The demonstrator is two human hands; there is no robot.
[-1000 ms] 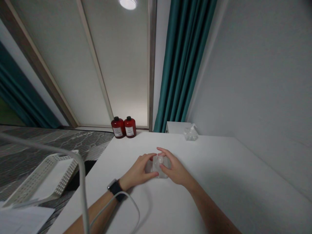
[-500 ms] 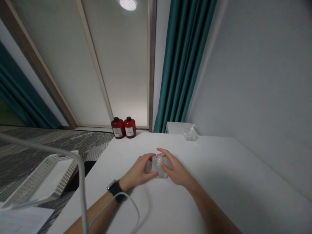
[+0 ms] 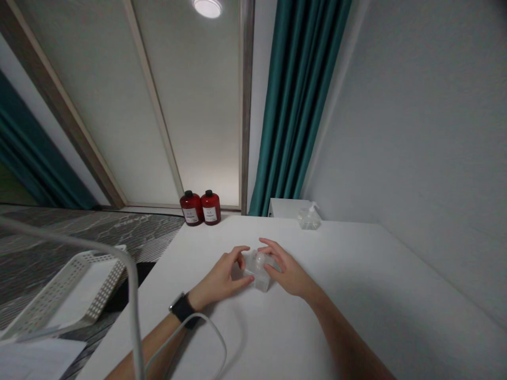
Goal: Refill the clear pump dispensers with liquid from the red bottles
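A clear square plastic bottle (image 3: 258, 278) with a round cap lies on the white table (image 3: 368, 301) in front of me. My left hand (image 3: 219, 278) grips its left side between thumb and fingers. From the other side, my right hand (image 3: 288, 273) holds its upper right corner. The fingers hide part of the bottle, and I cannot tell whether it rests on the table or is lifted slightly.
Two red bottles (image 3: 200, 208) stand at the far table edge, and a clear pump bottle (image 3: 309, 217) stands far right. A white perforated tray (image 3: 103, 285) sits beyond the left edge. A white tube (image 3: 132, 285) crosses the left foreground. A black watch (image 3: 182, 309) circles my left wrist.
The clear bottle has turned slightly between my hands. My fingers have spread a little wider around it, and the view has tilted slightly.
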